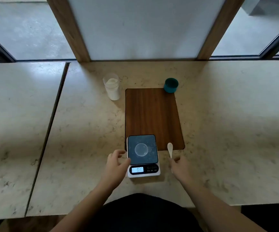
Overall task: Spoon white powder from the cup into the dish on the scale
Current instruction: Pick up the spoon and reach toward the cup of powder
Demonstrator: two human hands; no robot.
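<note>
Two bare hands work near the front edge. Left hand [117, 162]: fingers loosely curled and a little spread, tips at the left side of the small white digital scale with a dark square platform [143, 155]; touching or just beside, cannot tell. It grips nothing. Right hand [179, 164]: thumb and forefinger closing around the near end of the white plastic spoon [170, 149]; a firm pinch or only contact, cannot tell. Spoon bowl points far, resting at the near right corner of the dark brown wooden board [153, 118]; the bowl looks empty.

Small clear round dish [141, 149] sits centred on the scale platform. No heap of powder shows in it. Lit display reads something like 0.37, digits blurred.

Clear plastic cup holding white powder [112, 87] stands upright at far left of the board, well apart from both hands, apparently untouched. Teal round cup [171, 85] sits at the board's far right corner. All on the pale marbled stone counter [85, 131].

Judgement: very early. Spoon just being taken up. Left to do: reach the far cup, scoop, carry back, tip into dish.
</note>
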